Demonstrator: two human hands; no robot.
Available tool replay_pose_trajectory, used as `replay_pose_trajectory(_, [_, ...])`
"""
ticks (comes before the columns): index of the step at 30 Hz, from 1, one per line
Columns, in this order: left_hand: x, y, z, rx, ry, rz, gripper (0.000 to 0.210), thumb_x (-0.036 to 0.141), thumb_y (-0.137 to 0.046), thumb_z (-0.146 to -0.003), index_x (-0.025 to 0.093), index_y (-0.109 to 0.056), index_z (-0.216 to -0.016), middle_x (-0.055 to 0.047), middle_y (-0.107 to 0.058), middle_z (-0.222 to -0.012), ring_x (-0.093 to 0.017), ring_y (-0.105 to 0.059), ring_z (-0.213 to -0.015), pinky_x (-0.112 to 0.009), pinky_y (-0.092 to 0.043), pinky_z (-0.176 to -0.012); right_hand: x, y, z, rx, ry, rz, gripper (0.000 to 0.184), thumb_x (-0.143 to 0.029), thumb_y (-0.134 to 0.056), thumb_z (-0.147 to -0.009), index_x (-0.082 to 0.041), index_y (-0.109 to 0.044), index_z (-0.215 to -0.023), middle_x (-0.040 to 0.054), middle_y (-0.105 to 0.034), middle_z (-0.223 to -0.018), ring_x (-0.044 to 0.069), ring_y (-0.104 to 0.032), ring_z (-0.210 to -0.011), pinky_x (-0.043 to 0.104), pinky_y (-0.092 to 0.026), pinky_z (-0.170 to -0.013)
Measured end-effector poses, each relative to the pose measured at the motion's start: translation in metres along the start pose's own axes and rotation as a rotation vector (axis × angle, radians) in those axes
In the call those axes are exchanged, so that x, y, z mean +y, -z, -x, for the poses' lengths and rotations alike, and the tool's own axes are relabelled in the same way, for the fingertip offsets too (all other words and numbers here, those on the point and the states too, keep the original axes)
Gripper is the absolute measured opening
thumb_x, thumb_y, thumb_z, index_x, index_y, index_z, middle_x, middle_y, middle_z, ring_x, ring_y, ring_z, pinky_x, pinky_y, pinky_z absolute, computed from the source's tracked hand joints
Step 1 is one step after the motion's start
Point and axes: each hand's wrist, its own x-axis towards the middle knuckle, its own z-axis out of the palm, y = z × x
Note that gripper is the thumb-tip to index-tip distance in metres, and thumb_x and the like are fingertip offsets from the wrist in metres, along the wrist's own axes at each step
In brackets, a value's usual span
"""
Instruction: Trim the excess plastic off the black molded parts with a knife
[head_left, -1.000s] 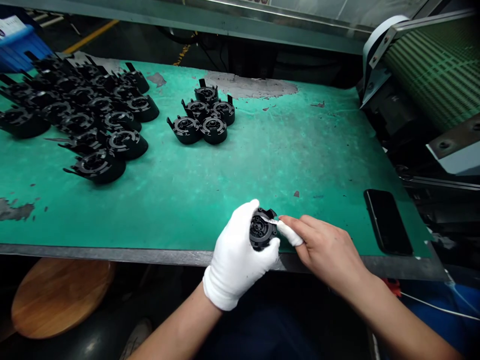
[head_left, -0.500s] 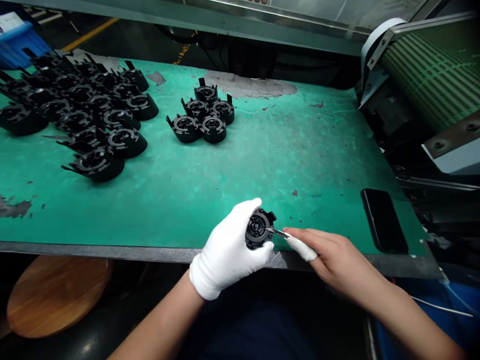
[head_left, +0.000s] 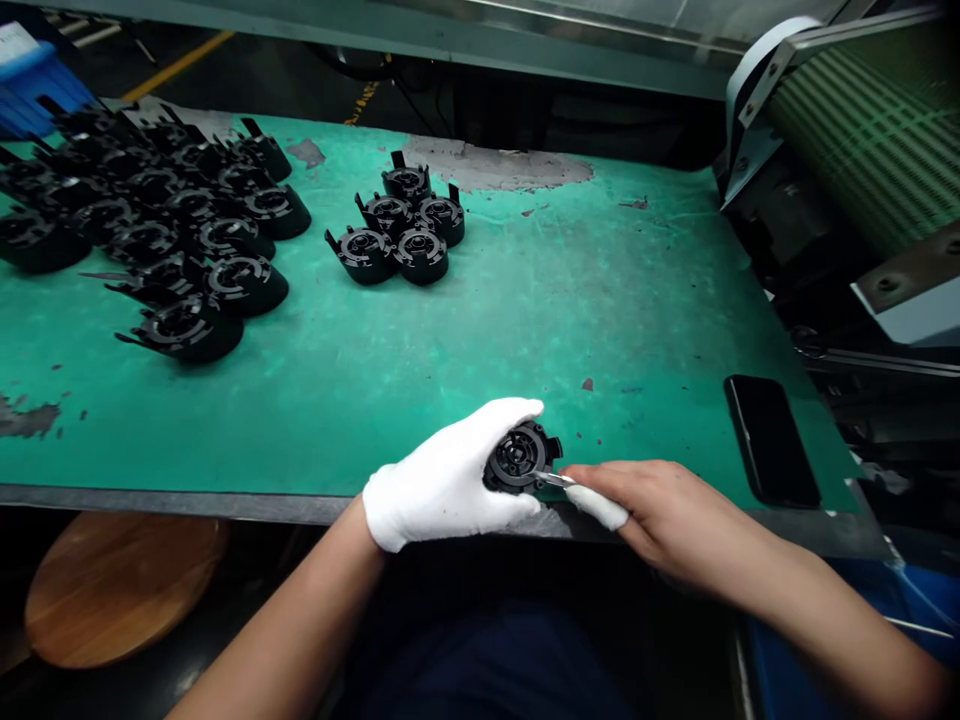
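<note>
My left hand (head_left: 442, 480), in a white glove, is wrapped round a round black plastic part (head_left: 517, 455) near the table's front edge. The part's ringed face is turned up, and a tab sticks out on its right side. My right hand (head_left: 660, 505) is bare but for a white cover on the thumb. It pinches a thin metal blade tool (head_left: 551, 479), whose tip touches the lower right of the part's face. The tool's handle is hidden in my fingers.
Several similar black parts (head_left: 420, 255) stand in a small group mid-table, with a larger cluster (head_left: 191, 325) at the left. A black phone (head_left: 772, 440) lies at the right. Beyond it is a green conveyor belt (head_left: 870, 130). A wooden stool (head_left: 124, 590) stands below the left edge.
My left hand has turned the black part clockwise a little, its tab now lower. The blade tip has shifted down along the face. The view has moved slightly.
</note>
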Motion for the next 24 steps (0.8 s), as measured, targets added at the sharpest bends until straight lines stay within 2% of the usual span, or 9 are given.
replay_pose_trajectory(5, [-0.002,0.009,-0.008,-0.116,-0.013,0.054,0.087,0.033,-0.082,-0.072,0.026,-0.040,-0.148,-0.008,-0.051,-0.149,-0.027,-0.052,-0.136,-0.042,-0.046,-0.115,-0.001,0.005,-0.006,-0.057,0.035,-0.038,0.054,-0.004,-0.046,-0.084,-0.029,-0.065,-0.129,0.0011,-0.074,-0.122,0.025,-0.071,-0.107,0.036,-0.057,-0.091])
replay_pose_trajectory(9, [-0.003,0.010,-0.009,-0.130,-0.034,0.085,0.087,0.031,-0.082,-0.073,0.028,-0.039,-0.149,-0.007,-0.051,-0.149,-0.028,-0.052,-0.136,-0.044,-0.044,-0.117,0.000,0.003,-0.008,0.014,0.031,0.029,0.048,-0.008,-0.047,-0.086,-0.026,-0.064,-0.127,0.0036,-0.074,-0.120,0.025,-0.072,-0.103,0.035,-0.056,-0.085])
replay_pose_trajectory(13, [-0.004,0.008,-0.009,-0.120,-0.046,0.100,0.087,0.029,-0.082,-0.072,0.028,-0.040,-0.148,-0.007,-0.052,-0.148,-0.027,-0.052,-0.136,-0.042,-0.045,-0.116,-0.002,0.005,-0.010,-0.019,0.032,0.069,0.051,-0.006,-0.047,-0.084,-0.028,-0.064,-0.126,0.0027,-0.075,-0.113,0.023,-0.072,-0.098,0.030,-0.053,-0.079])
replay_pose_trajectory(15, [-0.005,0.009,-0.010,-0.131,-0.035,0.100,0.088,0.029,-0.083,-0.070,0.028,-0.041,-0.148,-0.007,-0.052,-0.148,-0.028,-0.053,-0.134,-0.043,-0.046,-0.115,-0.005,0.014,-0.015,-0.061,0.059,0.064,0.050,-0.003,-0.047,-0.082,-0.030,-0.066,-0.120,0.0009,-0.076,-0.111,0.022,-0.072,-0.098,0.028,-0.050,-0.077])
replay_pose_trajectory(18, [-0.003,0.013,-0.014,-0.157,-0.010,0.101,0.088,0.032,-0.084,-0.069,0.027,-0.043,-0.146,-0.007,-0.053,-0.147,-0.029,-0.054,-0.132,-0.044,-0.047,-0.113,-0.007,0.033,-0.025,-0.144,0.103,0.040,0.029,-0.009,-0.050,-0.088,-0.027,-0.069,-0.099,-0.0008,-0.076,-0.096,0.020,-0.071,-0.086,0.026,-0.044,-0.069])
replay_pose_trajectory(21, [0.000,0.014,-0.012,-0.163,0.011,0.101,0.084,0.034,-0.085,-0.069,0.026,-0.046,-0.143,-0.006,-0.057,-0.142,-0.027,-0.058,-0.128,-0.042,-0.049,-0.111,-0.005,0.042,-0.027,-0.196,0.120,-0.058,0.019,-0.017,-0.052,-0.094,-0.025,-0.068,-0.088,-0.0012,-0.072,-0.084,0.017,-0.066,-0.076,0.026,-0.040,-0.067])
replay_pose_trajectory(24, [0.003,0.000,0.003,-0.051,0.058,0.060,0.086,0.046,-0.087,-0.068,0.027,-0.047,-0.141,-0.006,-0.057,-0.142,-0.027,-0.059,-0.127,-0.042,-0.049,-0.111,-0.003,0.024,-0.014,-0.111,0.026,-0.344,0.019,-0.024,-0.050,-0.099,-0.025,-0.069,-0.099,-0.0008,-0.070,-0.090,0.016,-0.063,-0.081,0.026,-0.039,-0.070])
